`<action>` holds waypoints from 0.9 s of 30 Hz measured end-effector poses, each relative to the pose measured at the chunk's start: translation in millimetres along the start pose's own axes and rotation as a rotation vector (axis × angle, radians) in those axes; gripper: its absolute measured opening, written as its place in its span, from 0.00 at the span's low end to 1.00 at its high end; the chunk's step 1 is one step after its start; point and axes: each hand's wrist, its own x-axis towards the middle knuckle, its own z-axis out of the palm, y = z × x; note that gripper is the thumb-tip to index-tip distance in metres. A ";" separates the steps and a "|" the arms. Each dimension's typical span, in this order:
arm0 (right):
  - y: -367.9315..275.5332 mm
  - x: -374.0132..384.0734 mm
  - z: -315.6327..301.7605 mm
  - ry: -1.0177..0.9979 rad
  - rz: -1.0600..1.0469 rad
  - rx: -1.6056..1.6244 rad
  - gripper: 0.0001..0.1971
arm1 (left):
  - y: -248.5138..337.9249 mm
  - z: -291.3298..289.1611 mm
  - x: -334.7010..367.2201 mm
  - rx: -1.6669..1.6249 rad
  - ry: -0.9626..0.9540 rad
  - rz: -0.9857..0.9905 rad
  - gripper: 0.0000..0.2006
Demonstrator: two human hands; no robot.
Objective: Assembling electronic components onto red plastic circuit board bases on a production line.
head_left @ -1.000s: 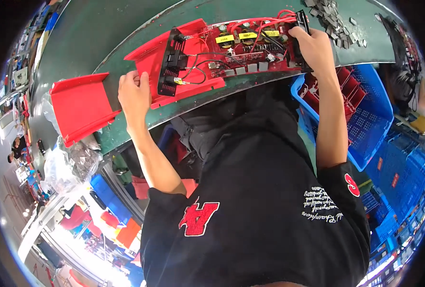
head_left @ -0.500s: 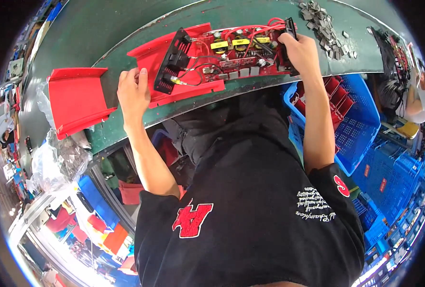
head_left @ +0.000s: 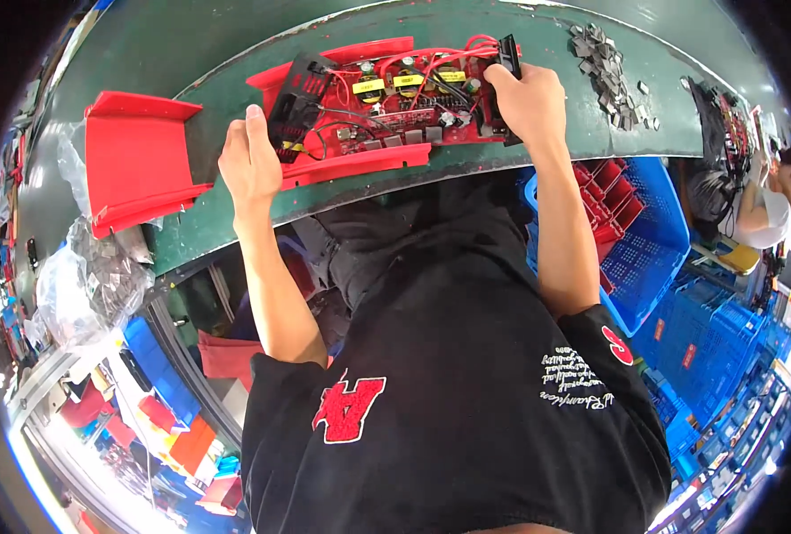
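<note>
A red circuit board [head_left: 382, 118] with yellow-labelled coils and red and black wires lies within a red metal housing half [head_left: 360, 165] on the green bench. My right hand [head_left: 531, 105] is closed around the black end panel [head_left: 506, 89] at the board's right end, thumb over its top. At the other end, a slotted black end panel [head_left: 296, 107] with wires attached leans to one side. My left hand [head_left: 251, 165] is beside that panel's outer face, fingers stretched and apparently touching it. Its far fingers are partly hidden.
Another red housing half [head_left: 137, 160] rests at the left of the green bench [head_left: 208, 236]. Small dark grey pieces [head_left: 611, 76] are heaped at the right. Below the edge, a blue crate [head_left: 653, 258] holds red parts. Clear plastic bags [head_left: 70, 294] hang at the left. Another person [head_left: 765, 214] is at far right.
The circuit board with both end panels has shifted left in the housing half, my right hand moving with it. The left panel has come against my left hand.
</note>
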 end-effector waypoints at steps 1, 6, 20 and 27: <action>-0.9 -1.0 3.5 0.026 -0.039 -0.040 0.20 | 4.0 -0.3 -1.3 -0.009 0.010 -0.053 0.25; -1.3 -1.3 16.4 0.054 -0.147 -0.137 0.19 | 7.4 -0.9 -0.2 0.062 -0.007 -0.049 0.29; -13.4 -18.8 -14.4 -0.122 -0.909 -0.389 0.67 | 81.8 -9.1 -4.8 0.300 -0.096 0.687 0.48; -19.1 11.2 3.5 -0.340 -1.101 -0.572 0.65 | 103.7 33.7 19.3 0.638 -0.506 0.629 0.68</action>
